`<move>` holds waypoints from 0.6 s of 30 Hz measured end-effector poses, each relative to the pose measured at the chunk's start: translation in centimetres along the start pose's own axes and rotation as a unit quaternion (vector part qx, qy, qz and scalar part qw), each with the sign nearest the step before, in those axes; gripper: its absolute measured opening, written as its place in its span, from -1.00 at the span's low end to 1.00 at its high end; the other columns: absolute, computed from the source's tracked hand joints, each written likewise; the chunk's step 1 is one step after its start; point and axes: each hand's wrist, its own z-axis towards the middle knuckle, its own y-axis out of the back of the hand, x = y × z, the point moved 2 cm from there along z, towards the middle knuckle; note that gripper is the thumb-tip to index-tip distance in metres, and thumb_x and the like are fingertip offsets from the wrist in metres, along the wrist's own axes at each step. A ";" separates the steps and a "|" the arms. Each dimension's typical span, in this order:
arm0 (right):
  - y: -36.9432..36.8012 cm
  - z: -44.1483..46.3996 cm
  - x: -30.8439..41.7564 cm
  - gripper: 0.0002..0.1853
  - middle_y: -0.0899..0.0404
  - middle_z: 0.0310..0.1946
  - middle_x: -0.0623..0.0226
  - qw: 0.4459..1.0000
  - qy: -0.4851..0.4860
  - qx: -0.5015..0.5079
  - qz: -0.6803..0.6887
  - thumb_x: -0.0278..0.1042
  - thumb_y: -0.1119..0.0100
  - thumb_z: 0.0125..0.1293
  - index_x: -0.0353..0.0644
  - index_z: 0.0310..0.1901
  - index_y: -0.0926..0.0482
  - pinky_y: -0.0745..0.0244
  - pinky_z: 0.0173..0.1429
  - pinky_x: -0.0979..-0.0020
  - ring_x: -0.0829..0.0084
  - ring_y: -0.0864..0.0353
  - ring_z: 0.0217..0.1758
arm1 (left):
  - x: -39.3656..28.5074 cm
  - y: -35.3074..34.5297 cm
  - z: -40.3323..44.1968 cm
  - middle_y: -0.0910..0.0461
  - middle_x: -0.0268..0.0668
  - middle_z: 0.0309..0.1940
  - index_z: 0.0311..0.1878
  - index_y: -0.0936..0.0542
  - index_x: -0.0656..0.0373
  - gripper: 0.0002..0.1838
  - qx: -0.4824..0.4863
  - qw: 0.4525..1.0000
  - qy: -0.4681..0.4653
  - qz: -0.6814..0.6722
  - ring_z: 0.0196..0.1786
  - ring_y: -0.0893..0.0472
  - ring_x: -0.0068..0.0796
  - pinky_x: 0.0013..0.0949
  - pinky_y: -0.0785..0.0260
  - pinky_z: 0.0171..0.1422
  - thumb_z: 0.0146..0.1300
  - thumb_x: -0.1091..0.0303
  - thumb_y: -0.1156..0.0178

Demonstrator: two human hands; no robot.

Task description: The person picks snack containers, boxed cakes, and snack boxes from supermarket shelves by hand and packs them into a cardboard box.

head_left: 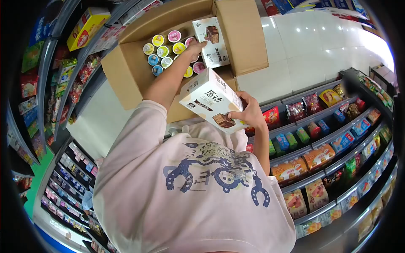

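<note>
My right hand (249,111) grips a white chocolate-cake box (215,101), held tilted just in front of the carton, close to my shirt. The box shows dark lettering and a picture of a layered cake. My left hand (195,49) reaches into the open cardboard carton (247,40), its fingers closed on the left edge of a second white cake box (213,42). Left of that box, several small round cups (162,51) with yellow, blue, green and pink lids stand grouped in the carton. My left hand and forearm cover some of the cups.
Shelves of packaged snacks (318,160) curve along the right. More shelves with bagged goods and a yellow box (87,27) rise at the left, close to the carton. A rack of small items (69,181) stands at lower left. Pale floor tiles (295,55) show beyond the carton.
</note>
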 end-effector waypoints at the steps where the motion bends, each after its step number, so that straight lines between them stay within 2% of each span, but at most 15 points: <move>1: 0.0 0.0 -0.2 -0.28 -0.62 -0.20 0.24 1.000 -0.005 -0.003 -0.001 -0.36 -0.60 -0.29 -0.41 0.01 -0.54 -0.46 0.04 0.44 0.47 -0.58 -0.13 | 1.2 0.6 1.7 -0.51 -0.20 0.14 0.24 -0.38 0.14 -0.58 0.018 1.000 -0.004 0.009 0.21 -0.47 -0.21 0.09 -0.29 0.17 0.38 0.23 -0.14; 3: -0.2 0.3 -0.2 -0.26 -0.62 -0.21 0.24 1.000 -0.012 -0.006 -0.002 -0.34 -0.60 -0.30 -0.41 0.02 -0.54 -0.47 0.04 0.44 0.47 -0.59 -0.14 | 2.2 0.7 2.7 -0.53 -0.20 0.11 0.22 -0.41 0.15 -0.58 -0.045 0.998 0.024 0.047 0.16 -0.50 -0.25 0.02 -0.34 0.12 0.37 0.19 -0.12; 4: -0.3 0.6 0.1 -0.27 -0.62 -0.21 0.24 1.000 -0.009 -0.003 -0.020 -0.36 -0.60 -0.30 -0.41 0.02 -0.53 -0.47 0.04 0.44 0.47 -0.59 -0.14 | 0.4 0.3 0.4 -0.58 -0.13 0.02 0.13 -0.49 0.16 -0.62 -0.118 0.976 0.075 0.167 0.07 -0.56 -0.23 -0.07 -0.39 0.10 0.32 0.17 -0.12; 5: -0.3 0.7 0.4 -0.27 -0.62 -0.20 0.24 0.999 -0.006 -0.002 -0.038 -0.37 -0.59 -0.30 -0.42 0.02 -0.53 -0.47 0.04 0.44 0.47 -0.59 -0.14 | 0.6 0.5 0.6 -0.61 -0.07 -0.01 0.04 -0.58 0.13 -0.65 -0.141 0.957 0.062 0.245 0.04 -0.60 -0.15 -0.13 -0.43 0.12 0.25 0.20 -0.12; 7: -0.3 1.0 1.2 -0.28 -0.62 -0.20 0.23 0.999 -0.001 -0.003 -0.047 -0.39 -0.58 -0.29 -0.42 0.02 -0.53 -0.47 0.05 0.44 0.47 -0.59 -0.14 | 1.4 0.7 1.6 -0.62 -0.07 0.01 0.01 -0.63 0.09 -0.66 -0.190 0.878 -0.030 0.438 0.08 -0.60 -0.09 -0.20 -0.43 0.19 0.20 0.26 -0.10; 13: -0.6 1.3 1.3 -0.29 -0.63 -0.19 0.21 0.999 0.011 -0.013 -0.045 -0.36 -0.58 -0.28 -0.44 0.00 -0.53 -0.48 0.04 0.43 0.47 -0.59 -0.14 | 1.2 -0.6 -0.9 -0.59 -0.15 0.09 0.13 -0.61 -0.03 -0.57 -0.170 0.899 -0.077 0.397 0.16 -0.56 -0.10 -0.22 -0.40 0.26 0.16 0.23 -0.13; 16: -0.3 1.5 1.2 -0.33 -0.64 -0.19 0.20 0.998 0.000 -0.037 -0.054 -0.34 -0.56 -0.22 -0.44 0.00 -0.54 -0.50 0.00 0.43 0.46 -0.60 -0.17 | -0.1 -0.9 -2.5 -0.56 -0.08 0.14 0.18 -0.53 0.18 -0.50 -0.110 0.921 -0.066 0.367 0.17 -0.57 -0.21 -0.30 -0.39 0.26 0.15 0.23 -0.16; 18: -0.5 1.7 1.6 -0.39 -0.65 -0.19 0.20 0.996 -0.035 -0.072 -0.049 -0.34 -0.53 -0.13 -0.43 -0.01 -0.54 -0.52 -0.04 0.43 0.47 -0.61 -0.20 | 0.1 -0.3 -3.3 -0.58 -0.11 0.12 0.18 -0.54 0.19 -0.53 -0.070 0.953 -0.109 0.273 0.15 -0.58 -0.24 -0.32 -0.41 0.23 0.22 0.21 -0.15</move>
